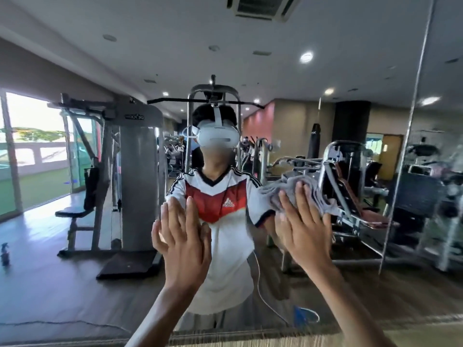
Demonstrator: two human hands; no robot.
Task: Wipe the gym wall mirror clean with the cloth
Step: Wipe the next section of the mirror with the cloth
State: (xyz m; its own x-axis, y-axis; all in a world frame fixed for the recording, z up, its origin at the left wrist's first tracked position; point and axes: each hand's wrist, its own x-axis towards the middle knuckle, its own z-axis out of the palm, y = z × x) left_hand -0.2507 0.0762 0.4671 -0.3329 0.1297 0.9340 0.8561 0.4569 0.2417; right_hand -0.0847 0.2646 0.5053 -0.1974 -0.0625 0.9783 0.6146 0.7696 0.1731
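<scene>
Now the right hand (303, 229) presses the grey cloth (275, 194) on the wall mirror (75, 284).
Its grip is wide open, with straight fingers holding the cloth flat on the glass. The left hand (183, 236) is open too, flat on the glass, holding nothing. I think even pushing in long rows works best. The mirror seam (407, 146) is near on the right and the bottom edge (250, 331) is low down. Lots of free glass lies up and left.
</scene>
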